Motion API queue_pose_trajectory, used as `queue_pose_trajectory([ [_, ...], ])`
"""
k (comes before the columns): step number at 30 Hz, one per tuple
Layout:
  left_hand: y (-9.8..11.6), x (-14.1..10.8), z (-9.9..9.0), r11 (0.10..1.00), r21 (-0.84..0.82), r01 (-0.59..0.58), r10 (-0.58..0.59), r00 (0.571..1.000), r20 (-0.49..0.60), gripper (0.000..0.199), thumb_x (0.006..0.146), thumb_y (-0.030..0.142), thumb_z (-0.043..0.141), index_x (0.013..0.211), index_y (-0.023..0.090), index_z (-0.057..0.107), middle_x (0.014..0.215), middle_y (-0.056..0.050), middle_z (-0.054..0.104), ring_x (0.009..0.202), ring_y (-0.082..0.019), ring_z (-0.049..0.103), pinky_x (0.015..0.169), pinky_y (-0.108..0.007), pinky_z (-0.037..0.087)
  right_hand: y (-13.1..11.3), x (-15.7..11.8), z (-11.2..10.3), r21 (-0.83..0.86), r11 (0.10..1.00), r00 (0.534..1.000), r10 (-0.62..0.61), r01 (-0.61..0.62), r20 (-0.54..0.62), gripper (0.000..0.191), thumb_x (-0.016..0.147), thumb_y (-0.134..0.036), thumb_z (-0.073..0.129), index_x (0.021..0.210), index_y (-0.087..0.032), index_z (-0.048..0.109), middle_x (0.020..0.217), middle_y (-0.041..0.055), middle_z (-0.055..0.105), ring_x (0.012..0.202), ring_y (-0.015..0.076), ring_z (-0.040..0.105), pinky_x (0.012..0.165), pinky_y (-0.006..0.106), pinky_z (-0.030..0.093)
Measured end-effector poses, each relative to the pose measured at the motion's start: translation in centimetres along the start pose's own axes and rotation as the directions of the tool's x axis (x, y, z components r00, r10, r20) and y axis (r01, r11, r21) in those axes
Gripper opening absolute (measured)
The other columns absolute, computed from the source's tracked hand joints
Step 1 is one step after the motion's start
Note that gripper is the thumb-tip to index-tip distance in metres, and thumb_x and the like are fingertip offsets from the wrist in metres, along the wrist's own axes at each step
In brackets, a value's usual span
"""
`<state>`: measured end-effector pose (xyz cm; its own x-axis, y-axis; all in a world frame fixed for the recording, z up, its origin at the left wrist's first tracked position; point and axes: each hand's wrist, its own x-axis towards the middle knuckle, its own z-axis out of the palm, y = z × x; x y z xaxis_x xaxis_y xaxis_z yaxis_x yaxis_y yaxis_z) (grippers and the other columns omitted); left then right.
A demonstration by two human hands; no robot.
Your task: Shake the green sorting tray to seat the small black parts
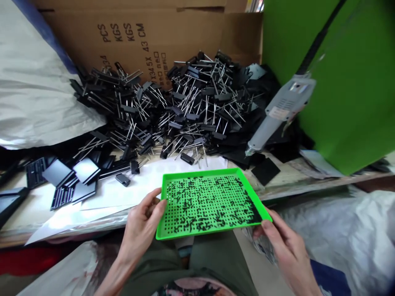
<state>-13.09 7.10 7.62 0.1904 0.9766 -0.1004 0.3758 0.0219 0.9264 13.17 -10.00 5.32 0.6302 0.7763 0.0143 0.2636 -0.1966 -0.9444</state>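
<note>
Both of my hands hold a bright green perforated tray [182, 232] level over my lap, my left hand [142, 224] at its near left corner and my right hand [284, 255] at its right corner. Small black pieces with thin pins are scattered across its holes, thickest toward the right. Beyond the tray's far rim, a large heap of black components with metal pins [173, 111] covers the bench. A few loose ones [122, 179] lie on a white paper sheet [123, 197] close to the tray.
A grey handheld power tool [277, 113] hangs over the heap's right side, in front of a green panel [348, 82]. Black flat plates [70, 176] lie at the left. A cardboard box [132, 41] stands behind, with a silvery sheet [33, 82] to its left.
</note>
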Motion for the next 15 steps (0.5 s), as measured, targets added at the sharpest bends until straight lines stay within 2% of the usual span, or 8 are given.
queue_pose_trajectory([
  [5,0.0,0.1,-1.5,0.992,-0.080,0.093,-0.095,0.995,-0.010,0.066,0.073,0.059,0.071,0.122,0.015,0.062,0.081,-0.001,0.061,0.070,-0.014,0.056,0.061,-0.024,0.045,-1.2,-0.2,0.7,0.070,0.998,1.000,0.006,-0.008,0.026,0.038,0.091,-0.048,0.058,0.117,-0.022,0.069,0.072,-0.0008,0.064,0.061,0.0140,0.059,0.065,0.024,0.051],
  [7,0.1,0.0,-1.8,0.986,-0.104,0.129,-0.128,0.992,0.012,0.067,0.072,0.059,0.072,0.122,0.016,0.062,0.082,-0.001,0.062,0.073,-0.015,0.058,0.063,-0.025,0.046,-1.3,-0.1,0.4,0.050,0.998,0.998,-0.044,0.043,0.034,0.038,0.091,-0.048,0.059,0.118,-0.023,0.069,0.070,-0.0010,0.063,0.062,0.0142,0.059,0.063,0.023,0.050],
  [10,-0.2,-0.1,-2.0,0.988,-0.104,0.116,-0.115,0.993,0.016,0.065,0.073,0.060,0.071,0.119,0.016,0.063,0.082,-0.001,0.061,0.072,-0.015,0.056,0.060,-0.024,0.044,-1.3,0.1,0.4,-0.027,0.990,0.990,-0.141,0.141,0.002,0.036,0.094,-0.044,0.056,0.120,-0.023,0.069,0.068,-0.0009,0.061,0.063,0.0144,0.059,0.063,0.023,0.050],
  [12,-0.8,0.0,-2.7,0.989,-0.099,0.108,-0.108,0.994,0.010,0.065,0.073,0.060,0.072,0.119,0.016,0.063,0.083,-0.001,0.062,0.074,-0.015,0.056,0.062,-0.023,0.045,-1.4,0.0,1.0,-0.041,0.982,0.983,-0.184,0.184,0.006,0.037,0.096,-0.041,0.053,0.126,-0.024,0.065,0.074,0.0001,0.061,0.064,0.0142,0.060,0.062,0.023,0.051],
  [15,-1.5,0.1,-3.9,0.990,-0.090,0.108,-0.111,0.993,-0.040,0.068,0.069,0.059,0.075,0.122,0.019,0.062,0.087,-0.002,0.064,0.080,-0.017,0.059,0.066,-0.024,0.047,-1.5,-0.4,1.7,-0.024,0.963,0.960,-0.267,0.270,0.088,0.044,0.095,-0.037,0.055,0.138,-0.027,0.058,0.090,0.0033,0.064,0.069,0.0152,0.064,0.063,0.024,0.054],
])
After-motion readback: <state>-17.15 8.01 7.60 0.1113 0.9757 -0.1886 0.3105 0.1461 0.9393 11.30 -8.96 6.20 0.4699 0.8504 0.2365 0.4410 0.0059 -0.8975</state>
